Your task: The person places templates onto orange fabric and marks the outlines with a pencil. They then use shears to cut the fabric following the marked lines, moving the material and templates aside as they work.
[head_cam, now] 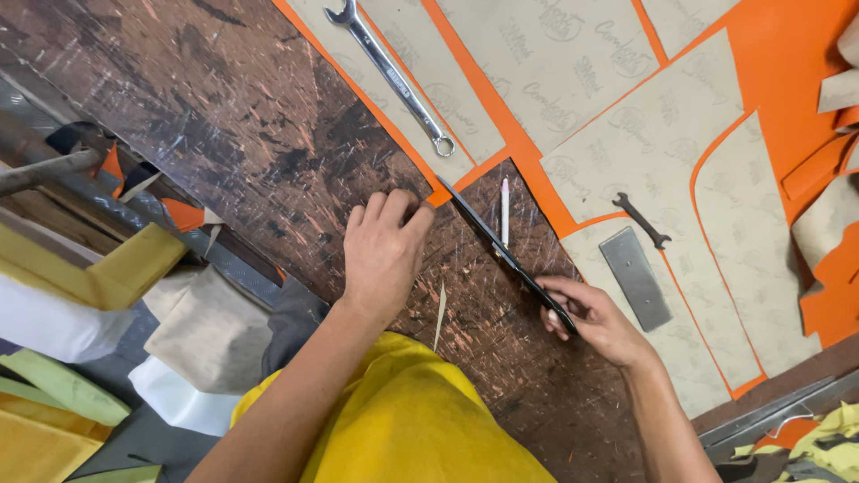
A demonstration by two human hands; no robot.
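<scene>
The orange sheet [523, 143] lies flat across the far right part of the scratched worktable, with beige paper patterns spread over it so that only narrow strips and its right part show. Its near left corner comes to a point at the middle of the scene. A pair of black scissors [506, 253] lies slanted from that corner toward the near right, its blades slim and dark, their tip touching the corner's edge.

The large orange material sheet [787, 80] lies on the scratched dark wooden table [224, 116]. Beige paper pattern pieces [644, 143] lie on it. The long silver combination spanner [390, 75] rests on a pattern piece, left of the small dark open-ended spanner [642, 220] and the flat grey metal plate [634, 278].
</scene>
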